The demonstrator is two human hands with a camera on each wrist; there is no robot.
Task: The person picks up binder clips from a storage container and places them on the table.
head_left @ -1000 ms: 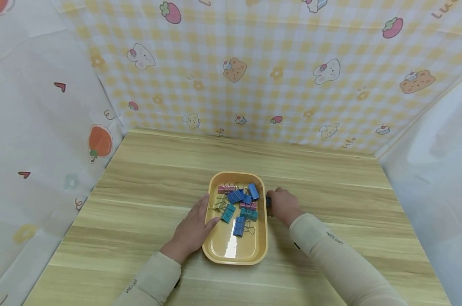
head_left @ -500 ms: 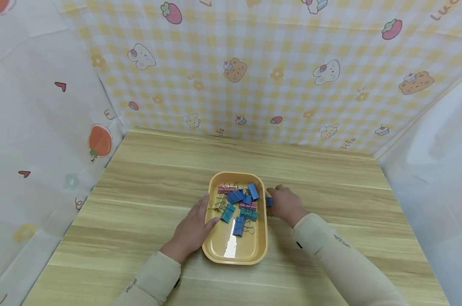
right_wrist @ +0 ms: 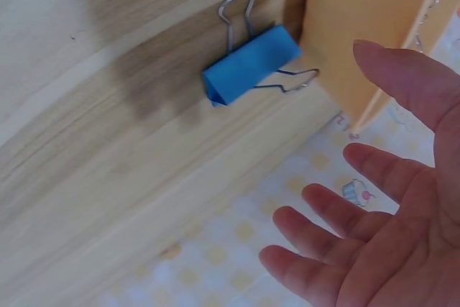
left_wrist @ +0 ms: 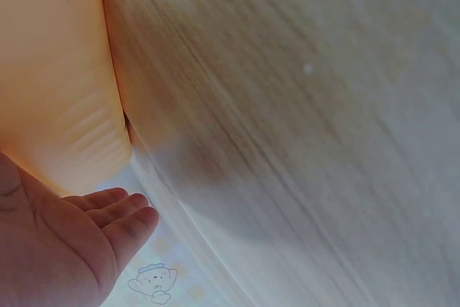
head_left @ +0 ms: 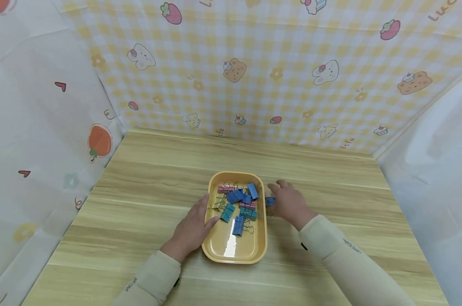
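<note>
A yellow tray (head_left: 235,250) stands on the wooden table with several binder clips inside: blue, teal, pink and pale yellow. My left hand (head_left: 190,225) lies along the tray's left side, thumb over the rim and fingers extended against the outer wall. Just outside the right wall, a blue binder clip (right_wrist: 251,66) lies on the table with both wire handles spread. Beside and above it, my right hand (head_left: 290,204) holds nothing; its fingers (right_wrist: 338,231) and thumb are spread in the right wrist view. In the tray, a blue clip (head_left: 238,225) lies nearest me.
The wood-grain table (head_left: 154,170) extends around the tray on all sides. A yellow-checked cloth (head_left: 200,93) with cartoon prints hangs behind it, and white cloth (head_left: 43,140) covers the left side.
My right hand has drawn back a little to the right and its fingers have spread off the blue binder clip, which shows more now. The left hand and tray stay in place.
</note>
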